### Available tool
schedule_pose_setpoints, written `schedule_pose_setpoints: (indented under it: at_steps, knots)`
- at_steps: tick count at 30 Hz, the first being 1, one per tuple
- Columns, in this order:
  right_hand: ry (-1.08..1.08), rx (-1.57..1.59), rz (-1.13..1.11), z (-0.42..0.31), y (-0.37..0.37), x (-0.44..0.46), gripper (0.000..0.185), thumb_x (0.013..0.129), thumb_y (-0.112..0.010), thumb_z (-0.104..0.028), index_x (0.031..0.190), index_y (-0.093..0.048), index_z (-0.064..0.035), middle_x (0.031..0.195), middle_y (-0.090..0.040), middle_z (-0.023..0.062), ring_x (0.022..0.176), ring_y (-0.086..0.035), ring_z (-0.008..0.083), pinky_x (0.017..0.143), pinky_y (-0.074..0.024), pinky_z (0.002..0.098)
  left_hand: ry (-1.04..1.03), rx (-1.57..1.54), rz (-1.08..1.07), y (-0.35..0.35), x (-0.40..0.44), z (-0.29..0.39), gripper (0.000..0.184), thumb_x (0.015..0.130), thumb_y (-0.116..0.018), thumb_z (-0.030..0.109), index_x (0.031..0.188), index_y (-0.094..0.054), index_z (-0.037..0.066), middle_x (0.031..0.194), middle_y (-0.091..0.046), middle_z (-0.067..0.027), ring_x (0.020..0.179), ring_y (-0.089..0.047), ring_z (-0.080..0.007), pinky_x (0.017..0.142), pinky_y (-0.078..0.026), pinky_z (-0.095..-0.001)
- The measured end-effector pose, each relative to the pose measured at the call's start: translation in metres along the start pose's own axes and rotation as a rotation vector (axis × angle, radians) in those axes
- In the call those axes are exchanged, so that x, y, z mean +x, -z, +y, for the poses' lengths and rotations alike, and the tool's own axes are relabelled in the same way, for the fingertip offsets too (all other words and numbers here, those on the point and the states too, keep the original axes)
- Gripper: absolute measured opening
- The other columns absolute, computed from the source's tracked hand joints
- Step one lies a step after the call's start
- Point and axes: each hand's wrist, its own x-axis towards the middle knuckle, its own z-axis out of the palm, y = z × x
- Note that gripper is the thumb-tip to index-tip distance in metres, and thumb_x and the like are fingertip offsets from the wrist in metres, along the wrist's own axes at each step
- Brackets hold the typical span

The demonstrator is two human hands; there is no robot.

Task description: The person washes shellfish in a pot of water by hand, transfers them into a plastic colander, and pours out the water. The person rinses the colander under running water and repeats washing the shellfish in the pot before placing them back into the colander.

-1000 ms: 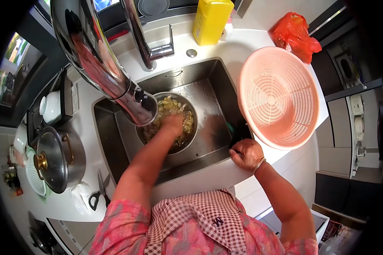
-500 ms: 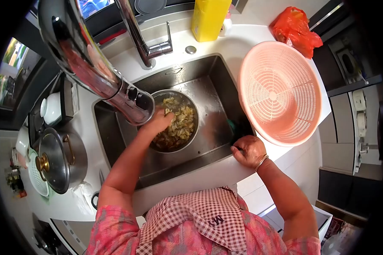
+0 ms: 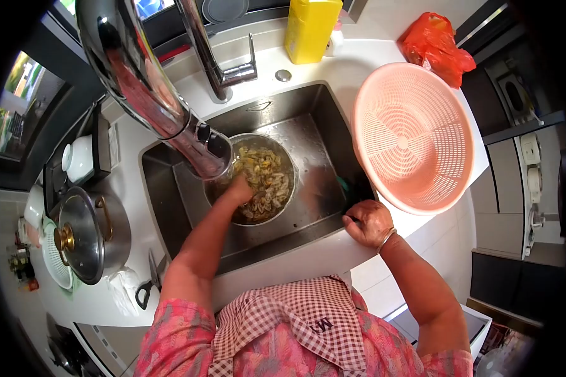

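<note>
In the sink (image 3: 321,141) sits a round metal bowl (image 3: 293,176) of water filled with small, pale yellow-brown food pieces (image 3: 267,182), whose kind I cannot make out. My left hand (image 3: 238,190) reaches into the bowl from its near-left side, fingers down among the pieces and hidden. The faucet spout (image 3: 210,151) hangs over the bowl's left edge. Curled closed, my right hand (image 3: 369,224) rests on the front right edge of the sink, with a bracelet at the wrist and nothing visible in it.
A pink plastic colander (image 3: 415,135) stands right of the sink, beside a red plastic bag (image 3: 437,47). Behind the sink is a yellow container (image 3: 312,31). At left are a lidded pot (image 3: 88,235), scissors (image 3: 148,286) and a white bowl (image 3: 77,158).
My left hand has moved nearer to me and deeper into the bowl, and the food pieces have shifted in the water. The right hand stays on the sink edge.
</note>
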Motion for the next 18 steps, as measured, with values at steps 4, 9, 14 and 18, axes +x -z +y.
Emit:
schedule_pose_setpoints:
  at_steps: [4,9,14,18]
  knots:
    - [-0.013,-0.005,-0.028,0.001,0.001,0.001,0.023,0.084,-0.067,-0.028,0.079,-0.073,-0.0066,0.079,-0.069,0.0128,0.078,-0.066,0.0343,0.072,-0.0533,0.0443,0.032,-0.259,-0.025,0.011,-0.009,0.013,0.047,0.089,-0.067,0.039,0.107,-0.070,-0.004,0.112,-0.069,-0.0274,0.111,-0.066,-0.0372,0.094,-0.052,-0.0443]
    - [-0.023,-0.008,-0.044,-0.002,0.003,0.002,0.024,0.085,-0.066,-0.029,0.080,-0.073,-0.0067,0.079,-0.070,0.0129,0.079,-0.066,0.0343,0.073,-0.0533,0.0439,0.043,0.165,0.063,0.065,-0.055,0.064,0.074,0.088,-0.056,0.066,0.120,-0.068,0.000,0.123,-0.064,-0.0282,0.120,-0.060,-0.0424,0.104,-0.045,-0.0458]
    - [-0.047,0.014,-0.062,-0.002,0.003,0.002,0.023,0.085,-0.066,-0.029,0.081,-0.073,-0.0066,0.079,-0.069,0.0133,0.079,-0.066,0.0348,0.073,-0.0531,0.0443,-0.278,0.454,0.114,0.054,-0.095,0.056,0.083,0.078,-0.074,0.057,0.137,-0.057,0.002,0.144,-0.049,-0.0275,0.133,-0.050,-0.0402,0.109,-0.042,-0.0439]
    - [-0.022,0.024,-0.030,0.001,0.001,0.001,0.023,0.085,-0.066,-0.028,0.080,-0.072,-0.0068,0.079,-0.069,0.0135,0.077,-0.065,0.0352,0.071,-0.0527,0.0447,-0.189,0.364,-0.046,0.022,-0.071,0.036,0.072,0.077,-0.078,0.032,0.137,-0.053,0.001,0.136,-0.056,-0.0268,0.126,-0.056,-0.0398,0.106,-0.045,-0.0445]
